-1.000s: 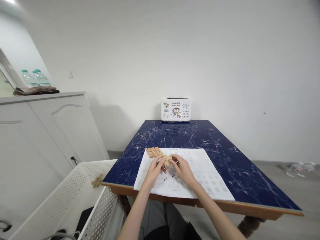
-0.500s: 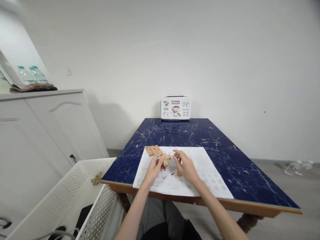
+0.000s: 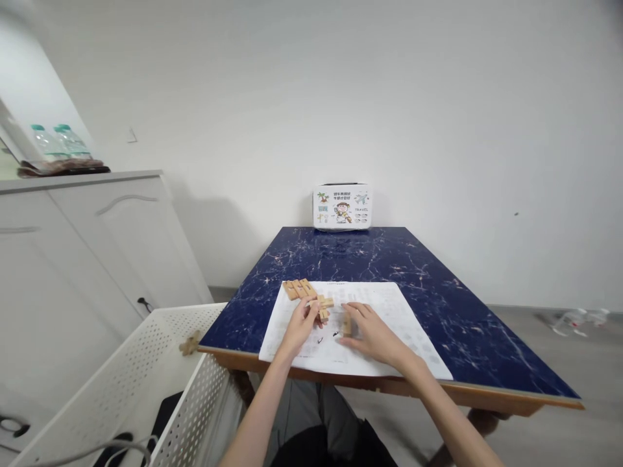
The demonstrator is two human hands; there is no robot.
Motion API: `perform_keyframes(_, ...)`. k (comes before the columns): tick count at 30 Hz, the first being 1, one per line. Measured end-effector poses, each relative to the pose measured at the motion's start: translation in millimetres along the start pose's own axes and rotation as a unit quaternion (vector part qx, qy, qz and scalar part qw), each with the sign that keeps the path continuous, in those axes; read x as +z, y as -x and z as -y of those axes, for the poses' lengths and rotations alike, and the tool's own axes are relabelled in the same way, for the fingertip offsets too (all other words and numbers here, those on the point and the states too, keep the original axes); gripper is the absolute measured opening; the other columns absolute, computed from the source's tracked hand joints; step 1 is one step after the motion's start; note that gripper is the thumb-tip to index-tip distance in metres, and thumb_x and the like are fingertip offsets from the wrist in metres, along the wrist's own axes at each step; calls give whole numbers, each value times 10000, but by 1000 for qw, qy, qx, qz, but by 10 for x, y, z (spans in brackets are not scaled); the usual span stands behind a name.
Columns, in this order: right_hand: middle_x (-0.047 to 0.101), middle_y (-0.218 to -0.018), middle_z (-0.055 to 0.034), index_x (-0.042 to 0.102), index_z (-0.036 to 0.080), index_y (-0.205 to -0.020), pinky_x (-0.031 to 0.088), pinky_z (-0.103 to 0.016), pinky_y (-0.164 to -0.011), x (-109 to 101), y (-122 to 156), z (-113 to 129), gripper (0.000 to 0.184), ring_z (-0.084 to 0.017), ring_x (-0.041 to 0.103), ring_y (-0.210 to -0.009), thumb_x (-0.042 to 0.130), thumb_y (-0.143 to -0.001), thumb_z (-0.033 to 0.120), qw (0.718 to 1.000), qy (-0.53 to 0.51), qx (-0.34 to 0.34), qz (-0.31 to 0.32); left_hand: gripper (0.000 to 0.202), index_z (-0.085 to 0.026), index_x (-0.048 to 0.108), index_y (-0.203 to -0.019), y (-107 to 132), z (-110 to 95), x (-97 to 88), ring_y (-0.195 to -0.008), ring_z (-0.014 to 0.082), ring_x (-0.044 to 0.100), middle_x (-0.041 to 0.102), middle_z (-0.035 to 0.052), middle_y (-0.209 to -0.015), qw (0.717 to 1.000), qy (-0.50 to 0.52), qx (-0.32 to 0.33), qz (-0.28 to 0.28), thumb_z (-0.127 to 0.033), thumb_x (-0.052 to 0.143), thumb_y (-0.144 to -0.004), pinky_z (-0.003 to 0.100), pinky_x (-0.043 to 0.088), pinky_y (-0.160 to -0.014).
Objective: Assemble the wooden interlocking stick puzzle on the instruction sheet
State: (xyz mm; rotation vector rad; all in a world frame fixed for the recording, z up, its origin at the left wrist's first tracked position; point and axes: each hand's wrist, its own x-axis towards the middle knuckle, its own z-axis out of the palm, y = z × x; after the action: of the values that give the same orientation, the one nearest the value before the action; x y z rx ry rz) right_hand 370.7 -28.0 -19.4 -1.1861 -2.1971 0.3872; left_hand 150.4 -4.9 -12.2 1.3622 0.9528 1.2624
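My left hand (image 3: 300,326) is closed on a cross-shaped cluster of wooden puzzle blocks (image 3: 324,303), its thumb and fingers pinching the left side. Part of the cluster is hidden behind the fingers. To the right, my right hand (image 3: 372,331) is open, thumb and fingers apart on either side of a single wooden block (image 3: 347,324) on the white paper sheet (image 3: 331,363). Whether the fingers touch that block I cannot tell. Several notched wooden pieces (image 3: 299,288) lie side by side at the sheet's upper left corner, just beyond my left hand.
The sheet lies on a dark blue marbled table (image 3: 418,266). A white printed case (image 3: 342,207) stands at its far edge against the wall. Left of the table is a white perforated basket (image 3: 187,395) holding a wooden piece (image 3: 189,344) and cables. Bottles (image 3: 58,143) stand on a white cabinet (image 3: 97,259).
My right hand has moved from beside the cluster down and right, opening around the single block. My left hand keeps its hold while the cluster has tilted slightly.
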Motion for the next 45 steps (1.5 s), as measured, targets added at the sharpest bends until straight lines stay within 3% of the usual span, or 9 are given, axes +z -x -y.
perform_keyframes(4,617,-1313,-128,540,237,-1382,478,-520,-1054,-2,-28,-13,540,-345,567,-1246,718,-876,296,999,-27,24,16,543,-134,543,-1214,-1,13,-13,-655,161,630,698,50,-808,1000,-7,4,6,-575,637,-913,271,488,-593)
perform_keyframes(9,484,-1398,-122,411,275,-1444,559,-462,-974,-38,-51,-14,649,-267,645,-1101,707,-866,274,989,-112,26,-97,550,-140,544,-1209,-17,51,-26,-661,163,630,691,43,-805,1000,-9,3,8,-586,642,-904,267,484,-591)
perform_keyframes(12,456,-1394,-117,445,278,-1394,572,-454,-953,-47,-79,45,601,-247,649,-1044,690,-850,206,986,-115,-12,-119,568,-136,543,-1223,-18,47,-24,-647,163,627,688,39,-801,1000,-13,-1,5,-589,649,-895,270,484,-590)
perform_keyframes(17,488,-1406,-118,435,298,-1415,589,-464,-929,16,-151,153,647,-294,595,-1201,631,-829,108,988,-87,-68,-112,560,-147,567,-1231,-10,12,-18,-611,162,616,681,31,-783,1000,-27,-12,10,-587,648,-894,280,487,-588)
perform_keyframes(23,531,-1435,-116,404,282,-1464,502,-525,-1082,80,-224,202,732,-308,532,-1324,628,-810,43,985,-27,-114,-124,517,-158,621,-1170,-16,-2,-11,-685,173,592,653,41,-823,999,-40,7,18,-608,598,-916,282,494,-615)
perform_keyframes(31,595,-1385,-138,468,245,-1442,523,-524,-1027,160,-323,268,642,-318,580,-1255,620,-844,68,974,34,-160,-155,508,-170,618,-1137,-2,-17,-8,-686,139,511,594,11,-829,998,-56,-5,13,-628,578,-922,238,425,-601)
perform_keyframes(35,614,-1353,-151,478,221,-1436,528,-517,-1006,245,-346,259,579,-321,595,-1221,624,-884,123,969,34,-152,-190,500,-192,615,-1109,3,-11,-11,-848,172,574,643,53,-994,999,-13,-29,-2,-644,604,-896,250,464,-697)
perform_keyframes(41,605,-1383,-144,464,262,-1459,498,-544,-1044,255,-317,287,565,-337,580,-1262,639,-924,216,974,4,-121,-192,508,-192,617,-1041,-6,7,-25,-765,159,540,621,35,-891,999,-7,-41,-7,-672,605,-877,246,422,-648)
perform_keyframes(45,604,-1397,-143,465,268,-1463,484,-562,-1052,243,-312,295,566,-341,575,-1271,625,-925,197,976,-4,-122,-178,521,-184,632,-1061,2,-27,-8,-823,179,578,646,58,-945,999,10,-37,-9,-665,633,-860,262,458,-684)
